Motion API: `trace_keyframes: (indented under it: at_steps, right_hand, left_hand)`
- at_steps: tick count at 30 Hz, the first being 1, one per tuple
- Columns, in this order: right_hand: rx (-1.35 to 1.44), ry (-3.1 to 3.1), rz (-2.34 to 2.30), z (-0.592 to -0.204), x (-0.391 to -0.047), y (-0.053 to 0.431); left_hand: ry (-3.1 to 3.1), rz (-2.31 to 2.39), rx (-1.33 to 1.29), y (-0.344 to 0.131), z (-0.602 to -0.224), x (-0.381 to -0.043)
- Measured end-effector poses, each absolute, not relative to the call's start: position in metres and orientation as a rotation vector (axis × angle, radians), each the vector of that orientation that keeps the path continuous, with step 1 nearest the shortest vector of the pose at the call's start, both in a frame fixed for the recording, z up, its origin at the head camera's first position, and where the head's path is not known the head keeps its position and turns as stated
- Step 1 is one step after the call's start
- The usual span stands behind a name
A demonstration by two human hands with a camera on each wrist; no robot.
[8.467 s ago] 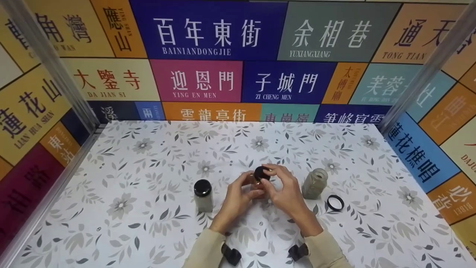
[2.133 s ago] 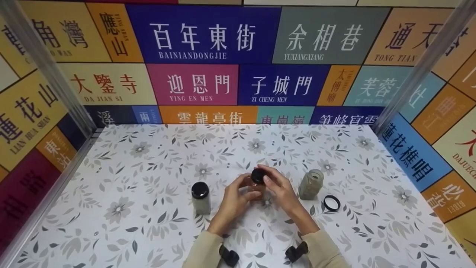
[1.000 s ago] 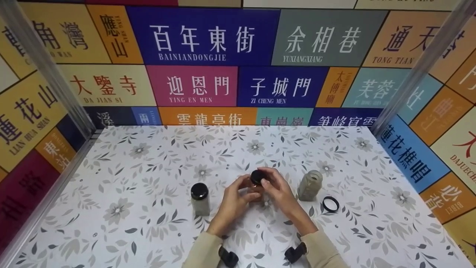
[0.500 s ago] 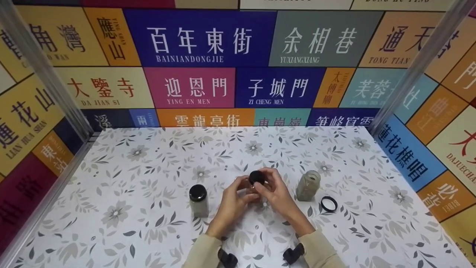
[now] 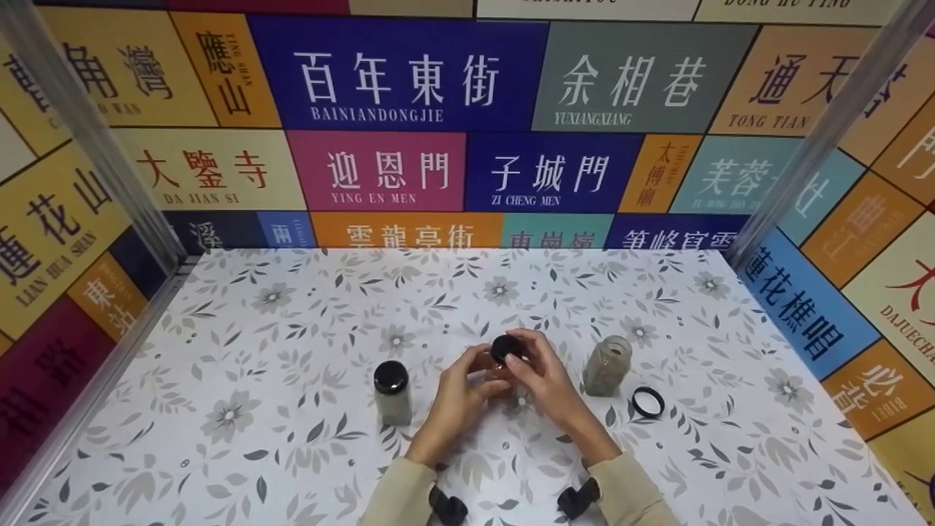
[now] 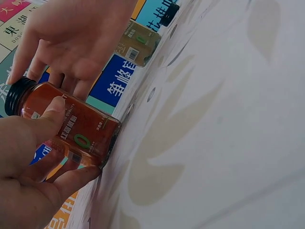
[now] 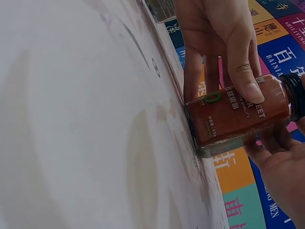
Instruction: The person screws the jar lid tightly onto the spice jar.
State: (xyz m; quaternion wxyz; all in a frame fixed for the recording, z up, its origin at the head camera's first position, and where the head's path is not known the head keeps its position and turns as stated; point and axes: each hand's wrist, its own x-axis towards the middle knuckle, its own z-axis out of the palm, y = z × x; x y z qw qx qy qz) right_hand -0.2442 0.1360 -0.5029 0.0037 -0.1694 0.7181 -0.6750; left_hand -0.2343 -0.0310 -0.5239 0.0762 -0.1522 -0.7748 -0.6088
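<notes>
Holding red jar (image 6: 90, 125), right hand (image 5: 546, 378) seemingly on cap (image 5: 505, 346)

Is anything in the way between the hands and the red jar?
Nothing visible. The left hand grips the red jar, the right hand holds its black cap; the capped jar and open jar stand aside.

One capped jar (image 5: 394, 408) left of centre in the head view, one red jar (image 6: 90, 128) at the centre and one open jar (image 5: 605, 369) right of centre make three jars. Lids also come to three: the capped jar's lid (image 5: 391, 376), the red jar's lid (image 5: 505, 347) and one loose lid (image 5: 648, 402) at the right. There are two hands, left hand (image 5: 459, 391) and right hand (image 5: 548, 376), two sleeves (image 5: 400, 489), two black straps (image 5: 447, 505), two posts (image 5: 109, 150), one table (image 5: 219, 343) and more than a dozen lettered panels (image 5: 394, 44) behind.
</notes>
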Motion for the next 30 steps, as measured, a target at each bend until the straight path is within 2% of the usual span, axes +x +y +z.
trace_keyframes:
  at_steps: [7, 19, 30]
  right_hand:
    - [-0.440, 2.214, -2.163, -0.5023, -0.2442, 0.1350]
    - [-0.560, 2.272, -2.056, -0.5035, -0.2455, 0.1390]
    - [-0.414, 2.299, -2.122, -0.5047, -0.2449, 0.1319]
  left_hand:
    - [-2.336, -1.799, -0.458, -0.0305, -0.5238, -0.2358]
    - [-2.327, -1.802, -0.458, -0.0309, -0.5245, -0.2348]
    - [-2.320, -1.824, -0.452, -0.0305, -0.5254, -0.2351]
